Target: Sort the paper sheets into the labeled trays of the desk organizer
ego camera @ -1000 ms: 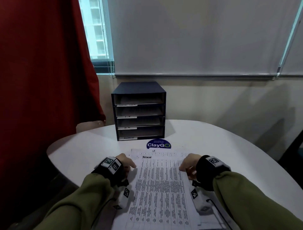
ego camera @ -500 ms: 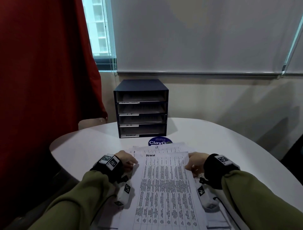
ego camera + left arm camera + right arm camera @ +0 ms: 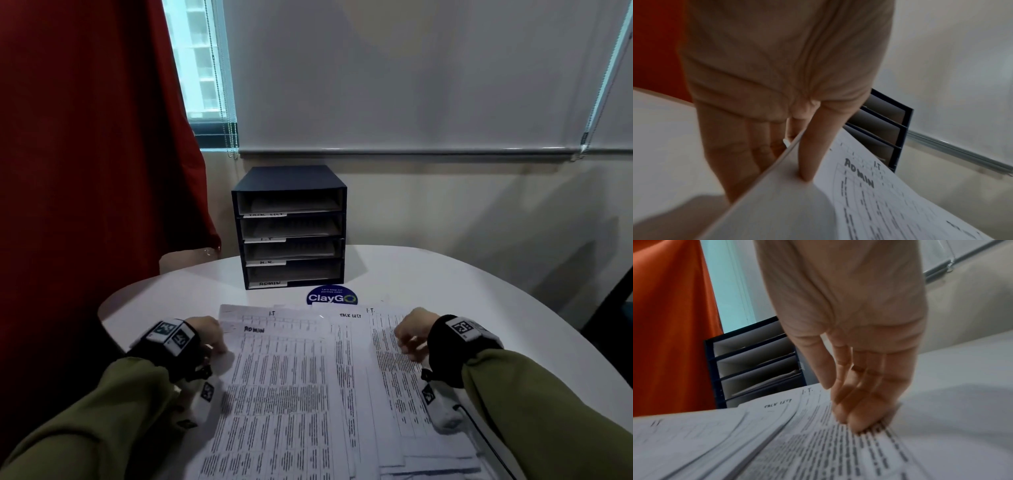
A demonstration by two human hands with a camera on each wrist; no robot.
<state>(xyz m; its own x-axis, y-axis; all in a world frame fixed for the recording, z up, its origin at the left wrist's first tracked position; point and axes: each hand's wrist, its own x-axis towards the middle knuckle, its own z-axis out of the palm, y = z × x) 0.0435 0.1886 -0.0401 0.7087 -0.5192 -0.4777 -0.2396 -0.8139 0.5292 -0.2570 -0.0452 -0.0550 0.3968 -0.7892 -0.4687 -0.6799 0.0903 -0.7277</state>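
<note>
A dark blue desk organizer stands at the back of the white round table. Its four trays are labeled TASK LIST, I.T., H.R. and ADMIN from top to bottom, and each holds paper. Printed sheets lie fanned out in front of me. My left hand pinches the left edge of the ADMIN sheet, thumb on top and fingers beneath. My right hand presses straight fingers onto an I.T. sheet. A TASK LIST sheet shows between them, and another I.T. sheet peeks from under the ADMIN sheet.
A round blue ClayGo sticker lies between the sheets and the organizer. A red curtain hangs at the left by the window, with a beige chair back below it. A blind and wall close the far side.
My right hand has moved to the right across the papers, spreading the stack so the TASK LIST and right I.T. sheets now show. The left hand stays on the ADMIN sheet's left edge.
</note>
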